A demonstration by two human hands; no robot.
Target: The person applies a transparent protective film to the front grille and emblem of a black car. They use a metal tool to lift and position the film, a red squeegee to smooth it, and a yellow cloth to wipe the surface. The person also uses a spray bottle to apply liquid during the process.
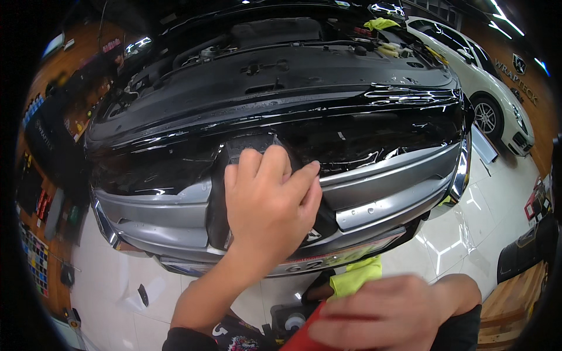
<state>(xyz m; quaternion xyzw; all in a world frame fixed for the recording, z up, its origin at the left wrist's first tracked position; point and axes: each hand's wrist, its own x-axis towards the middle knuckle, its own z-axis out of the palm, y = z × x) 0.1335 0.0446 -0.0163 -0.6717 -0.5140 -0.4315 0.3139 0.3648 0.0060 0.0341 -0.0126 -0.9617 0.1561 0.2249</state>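
My left hand [269, 202] is at the middle of the car's front, its fingers bent and fingertips drawn in at the edge of a glossy black film [351, 137]. The film, wet and wrinkled, lies over the front panel above the silver grille trim [392, 178]. Beneath my hand runs a dark centre piece [216, 205], partly hidden. At the lower right, my right hand [380, 313] is smeared by motion. It overlaps a red thing [304, 333] whose kind does not show, and whether the hand grips it cannot be made out.
The car's open engine bay [263, 76] lies beyond, with a yellow-green cloth [380, 23] at its far right. Another such cloth [357, 276] is below the bumper. A white car [497, 99] stands at right. Wooden boards [512, 310] are at lower right; shelves [35, 205] line the left.
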